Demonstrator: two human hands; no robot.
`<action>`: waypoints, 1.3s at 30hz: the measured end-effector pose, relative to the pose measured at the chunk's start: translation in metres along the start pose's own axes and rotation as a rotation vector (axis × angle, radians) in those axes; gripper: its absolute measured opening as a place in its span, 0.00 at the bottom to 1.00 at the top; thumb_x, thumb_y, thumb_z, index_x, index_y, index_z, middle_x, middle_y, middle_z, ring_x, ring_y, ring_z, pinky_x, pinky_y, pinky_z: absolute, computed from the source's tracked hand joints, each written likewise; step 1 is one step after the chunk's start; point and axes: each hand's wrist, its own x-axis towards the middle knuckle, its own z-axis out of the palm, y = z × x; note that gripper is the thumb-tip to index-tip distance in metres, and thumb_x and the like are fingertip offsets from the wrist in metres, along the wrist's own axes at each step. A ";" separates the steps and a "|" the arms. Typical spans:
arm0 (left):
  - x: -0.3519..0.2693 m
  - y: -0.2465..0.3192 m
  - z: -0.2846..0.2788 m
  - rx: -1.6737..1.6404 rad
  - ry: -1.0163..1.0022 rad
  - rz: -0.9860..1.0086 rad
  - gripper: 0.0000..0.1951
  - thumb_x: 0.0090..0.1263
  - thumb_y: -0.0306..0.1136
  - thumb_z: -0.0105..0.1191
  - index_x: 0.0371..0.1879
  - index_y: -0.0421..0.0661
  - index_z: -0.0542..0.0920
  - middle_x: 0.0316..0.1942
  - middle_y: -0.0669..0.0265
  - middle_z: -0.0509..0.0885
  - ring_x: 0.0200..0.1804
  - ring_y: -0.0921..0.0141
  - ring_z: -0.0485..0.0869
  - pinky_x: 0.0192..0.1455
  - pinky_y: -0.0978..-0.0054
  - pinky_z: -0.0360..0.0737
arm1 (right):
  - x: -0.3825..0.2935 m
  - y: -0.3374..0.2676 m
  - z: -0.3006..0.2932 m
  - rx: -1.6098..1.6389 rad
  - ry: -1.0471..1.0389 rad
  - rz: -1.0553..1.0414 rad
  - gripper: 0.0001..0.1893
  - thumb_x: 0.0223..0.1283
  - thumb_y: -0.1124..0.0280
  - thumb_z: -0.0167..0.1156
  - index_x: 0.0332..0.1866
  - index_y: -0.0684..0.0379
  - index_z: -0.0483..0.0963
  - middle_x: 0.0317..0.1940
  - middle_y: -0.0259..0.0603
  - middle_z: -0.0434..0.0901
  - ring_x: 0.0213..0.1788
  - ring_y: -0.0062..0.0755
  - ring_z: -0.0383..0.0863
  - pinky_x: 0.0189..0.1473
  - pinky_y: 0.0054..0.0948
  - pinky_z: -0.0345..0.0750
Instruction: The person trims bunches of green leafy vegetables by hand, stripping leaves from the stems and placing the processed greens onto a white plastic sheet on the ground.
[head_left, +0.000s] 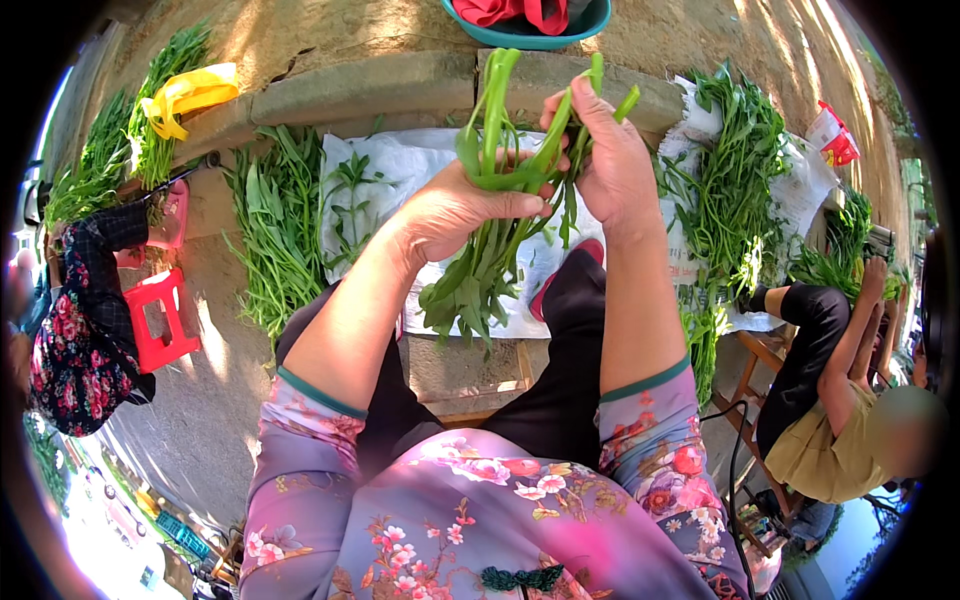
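Observation:
My left hand (472, 202) is closed around a bunch of leafy green stems (469, 281), likely water spinach. The thick cut stems point up and away from me, while the leaves hang down toward my lap. To its right, my right hand (611, 150) pinches a few stalks (556, 135) of the same greens near their cut ends. Both hands are raised above a white woven plastic sack (427, 150) spread on the ground. On the sack's left edge lies a pile of greens (274, 217), with a few loose sprigs (352, 180) beside it.
A larger heap of greens (739, 165) lies at right. Beyond a concrete kerb (367, 86) stands a teal basin (525, 39) holding red cloth. At left are a red plastic stool (161, 319) and a yellow strap (191, 94) on greens. People sit on both sides.

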 end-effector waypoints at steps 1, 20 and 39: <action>-0.001 0.001 -0.003 -0.041 0.004 -0.010 0.26 0.56 0.24 0.65 0.56 0.39 0.73 0.50 0.62 0.80 0.49 0.69 0.80 0.57 0.70 0.76 | 0.001 -0.001 -0.002 0.044 0.015 -0.012 0.20 0.62 0.52 0.59 0.34 0.63 0.77 0.25 0.35 0.77 0.24 0.19 0.69 0.23 0.19 0.64; 0.000 -0.003 -0.022 0.304 0.295 -0.043 0.08 0.60 0.30 0.62 0.34 0.40 0.80 0.24 0.69 0.80 0.23 0.80 0.73 0.27 0.83 0.69 | 0.003 -0.001 -0.013 -0.175 0.236 0.019 0.21 0.68 0.52 0.50 0.35 0.63 0.69 0.24 0.47 0.79 0.25 0.37 0.82 0.25 0.32 0.78; 0.006 -0.019 -0.002 0.333 0.342 0.002 0.10 0.54 0.28 0.67 0.26 0.44 0.77 0.21 0.74 0.75 0.21 0.80 0.70 0.23 0.81 0.67 | 0.000 0.004 -0.008 -0.145 -0.095 0.002 0.26 0.68 0.49 0.47 0.48 0.67 0.71 0.27 0.37 0.75 0.31 0.27 0.77 0.37 0.25 0.74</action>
